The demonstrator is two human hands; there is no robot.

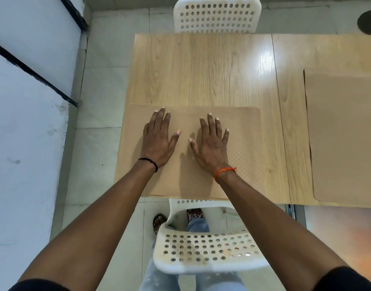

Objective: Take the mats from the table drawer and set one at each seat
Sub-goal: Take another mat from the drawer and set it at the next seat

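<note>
— What is the person doing over there?

— Standing behind the near chair (203, 248) and leaning over the table (201, 70). Both palms are lying flat on a tan mat (243, 148) at the near edge, right in front of that seat. The left hand (157, 143) is resting on the mat's left part and the right hand (212, 145) near its middle.

— Gripping it?

— No. The fingers (211, 124) of both hands are lying straight and slightly spread, pressing down and pinching nothing. It looks to me like a smoothing or squaring-up touch, so I am judging that this seat's mat is being settled into place.

— Any others out?

— A second mat (344, 133) is lying well apart to the right, on the adjoining stretch of table, running out of view at the edge. The far chair (217, 15) opposite is facing bare wood, with no mat before it yet.

— So what comes next?

— My guess: lifting the hands off, then fetching another mat for that far seat. I am seeing a metal rail (290, 210) under the table's near edge, perhaps the drawer's, but I cannot tell whether any mats are left inside. The next one will need laying square to the far edge without dragging this one askew.
</note>
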